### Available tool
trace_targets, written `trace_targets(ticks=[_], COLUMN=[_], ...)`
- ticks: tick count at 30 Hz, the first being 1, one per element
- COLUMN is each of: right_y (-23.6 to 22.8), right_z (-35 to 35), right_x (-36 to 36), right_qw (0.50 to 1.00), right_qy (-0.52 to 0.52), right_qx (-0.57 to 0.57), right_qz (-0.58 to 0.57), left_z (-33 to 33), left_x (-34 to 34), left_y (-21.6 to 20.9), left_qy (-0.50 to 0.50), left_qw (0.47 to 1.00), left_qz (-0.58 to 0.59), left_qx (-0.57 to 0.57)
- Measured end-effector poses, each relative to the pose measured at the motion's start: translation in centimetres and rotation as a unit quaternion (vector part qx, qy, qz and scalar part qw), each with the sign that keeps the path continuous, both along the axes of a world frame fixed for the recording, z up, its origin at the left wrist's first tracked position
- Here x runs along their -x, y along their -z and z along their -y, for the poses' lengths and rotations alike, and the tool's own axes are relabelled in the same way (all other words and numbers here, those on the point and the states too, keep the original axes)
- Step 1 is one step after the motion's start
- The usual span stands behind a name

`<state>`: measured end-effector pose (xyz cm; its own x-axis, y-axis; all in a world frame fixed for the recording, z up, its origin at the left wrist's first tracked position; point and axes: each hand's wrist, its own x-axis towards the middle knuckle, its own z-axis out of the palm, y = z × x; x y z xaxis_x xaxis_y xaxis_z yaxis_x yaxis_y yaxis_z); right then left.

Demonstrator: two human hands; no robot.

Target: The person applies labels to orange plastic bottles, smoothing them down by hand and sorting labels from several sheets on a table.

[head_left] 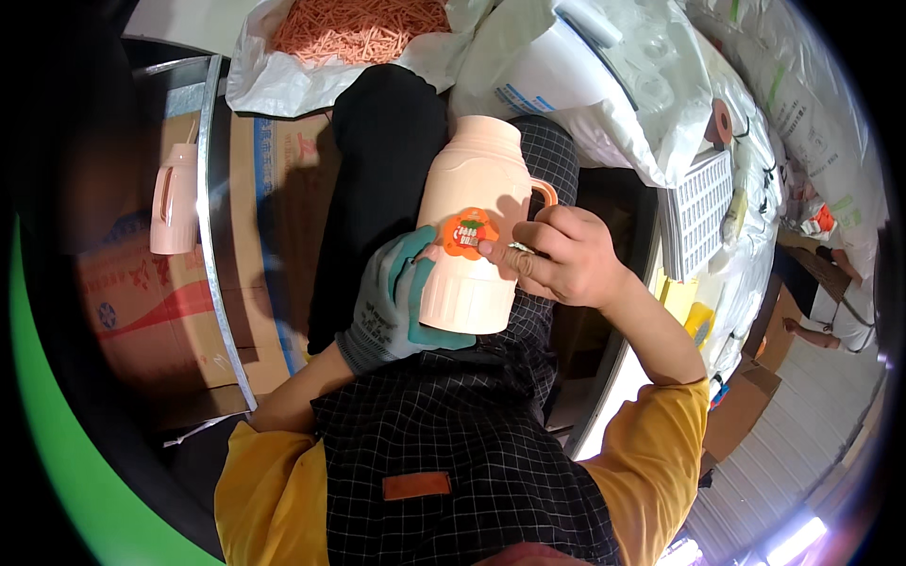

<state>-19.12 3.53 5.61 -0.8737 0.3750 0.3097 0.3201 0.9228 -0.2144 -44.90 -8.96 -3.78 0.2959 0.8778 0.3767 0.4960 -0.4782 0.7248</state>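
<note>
A pale peach vacuum flask housing (472,179) with a side handle leans over my lap, its open-looking neck pointing away from me. Around its lower left side wraps my left hand (389,294), in a grey and teal glove. An orange flower-shaped sticker (471,234) lies on the front of the body. My bare right hand (566,255) has its fingers curled, with one fingertip on the sticker's right edge. Something small and whitish shows between those fingers, too small to make out. The handle stands just above that hand.
A similar pink flask (175,200) stands at the left, beyond a metal rail (209,236), near cardboard (260,283). A white sack (255,80) holds pink strips. Clear plastic bags (651,85) and a white grid-like stack (700,212) are at right. Another person (854,316) is far right.
</note>
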Motion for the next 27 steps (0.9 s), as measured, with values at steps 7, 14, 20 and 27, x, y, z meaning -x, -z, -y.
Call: trace_targets(ticks=[7,14,20,27], right_y=[-0.2,0.3,-0.1,3.3], right_z=[-0.4,0.0,0.9,5.4], right_x=[-0.1,-0.5,-3.7,-1.7], right_qw=[0.999,0.999,0.988,0.895], right_qy=[-0.012,-0.011,0.11,0.383], right_qx=[0.033,0.031,0.085,0.209], right_qz=[0.016,0.034,0.071,-0.096], left_z=[0.2,-0.5,-0.5,-2.8], left_x=[-0.2,0.0,0.3,-0.6], left_y=[1.0,-2.1,-1.6,0.5], left_qy=[0.013,0.038,0.026,0.016], left_qw=[0.999,0.989,0.984,0.97], left_qz=[0.022,-0.134,-0.172,-0.199], left_qx=[0.021,0.057,0.036,-0.139])
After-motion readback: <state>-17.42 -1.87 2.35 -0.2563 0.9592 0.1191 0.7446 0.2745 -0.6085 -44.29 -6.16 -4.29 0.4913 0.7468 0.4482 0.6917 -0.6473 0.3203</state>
